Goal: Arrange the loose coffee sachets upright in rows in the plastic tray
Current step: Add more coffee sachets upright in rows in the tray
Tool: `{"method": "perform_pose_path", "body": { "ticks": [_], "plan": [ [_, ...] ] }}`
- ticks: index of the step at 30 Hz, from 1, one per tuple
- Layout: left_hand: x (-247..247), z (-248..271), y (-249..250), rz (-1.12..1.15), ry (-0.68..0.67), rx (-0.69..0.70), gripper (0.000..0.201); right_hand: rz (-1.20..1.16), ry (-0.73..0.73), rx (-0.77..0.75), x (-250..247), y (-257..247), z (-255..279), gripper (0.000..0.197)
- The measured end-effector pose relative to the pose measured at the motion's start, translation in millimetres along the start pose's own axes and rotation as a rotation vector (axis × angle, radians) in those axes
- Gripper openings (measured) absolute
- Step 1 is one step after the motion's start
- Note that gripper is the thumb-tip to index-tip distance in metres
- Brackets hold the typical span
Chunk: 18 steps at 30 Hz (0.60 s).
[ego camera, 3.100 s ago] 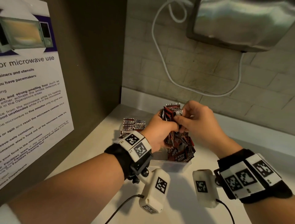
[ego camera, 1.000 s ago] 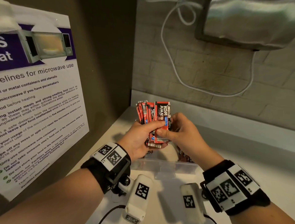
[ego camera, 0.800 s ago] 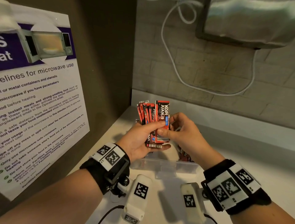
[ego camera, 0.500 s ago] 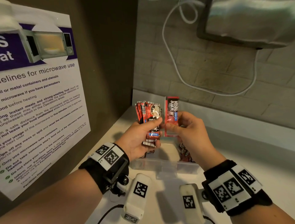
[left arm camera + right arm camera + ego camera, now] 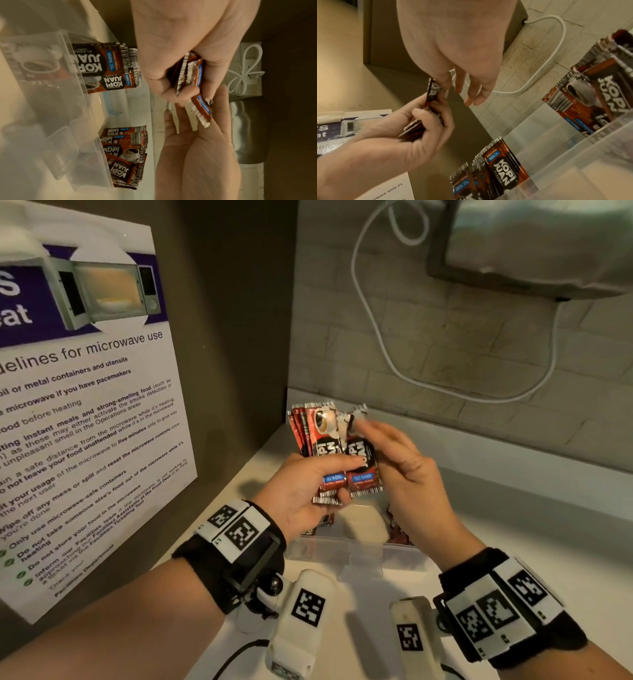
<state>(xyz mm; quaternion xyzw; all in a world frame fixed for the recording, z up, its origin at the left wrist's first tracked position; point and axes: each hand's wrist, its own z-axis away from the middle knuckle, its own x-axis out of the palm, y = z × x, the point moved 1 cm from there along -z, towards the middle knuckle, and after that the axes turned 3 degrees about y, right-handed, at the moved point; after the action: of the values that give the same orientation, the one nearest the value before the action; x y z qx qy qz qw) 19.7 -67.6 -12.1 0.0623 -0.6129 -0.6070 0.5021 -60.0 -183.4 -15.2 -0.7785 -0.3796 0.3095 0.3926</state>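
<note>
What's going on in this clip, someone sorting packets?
A person is gathering coffee sachets by hand above a clear plastic tray on a white counter. The left hand holds a fanned stack of sachets upright, thumb across the front. The right hand pinches one more sachet against the stack's front. Some sachets already stand at both ends of the tray, with a gap in the middle.

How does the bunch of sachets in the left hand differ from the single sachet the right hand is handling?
The bunch of sachets is several packets fanned together, gripped by the left hand; the single sachet is one packet, pinched by the right hand at its upper part. The bunch sits left, behind; the single sachet overlaps its right front. Both are red Kopi Juan packets, held roughly upright above the plastic tray.
</note>
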Motion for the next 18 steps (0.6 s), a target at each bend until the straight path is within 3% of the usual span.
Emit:
{"method": "perform_pose_path", "body": {
  "ticks": [3,7,14,18],
  "plan": [
    [0.9,-3.2,7.4,0.08,0.049,0.064,0.017,-0.132,0.071,0.124,0.1,0.5,-2.3,0.046],
    [0.7,-7.1,10.4,0.057,0.072,0.151,0.029,-0.057,0.128,0.168,6.9,0.4,-4.8,0.012],
    [-17.0,-12.4,26.9,0.014,0.136,0.255,0.044,-0.125,0.184,0.22,-2.9,0.1,-9.3,0.025],
    [-18.8,-17.5,28.8,-0.085,0.13,0.249,0.042,-0.193,0.208,0.196,-7.1,-1.3,-13.8,0.027]
  ]
}}
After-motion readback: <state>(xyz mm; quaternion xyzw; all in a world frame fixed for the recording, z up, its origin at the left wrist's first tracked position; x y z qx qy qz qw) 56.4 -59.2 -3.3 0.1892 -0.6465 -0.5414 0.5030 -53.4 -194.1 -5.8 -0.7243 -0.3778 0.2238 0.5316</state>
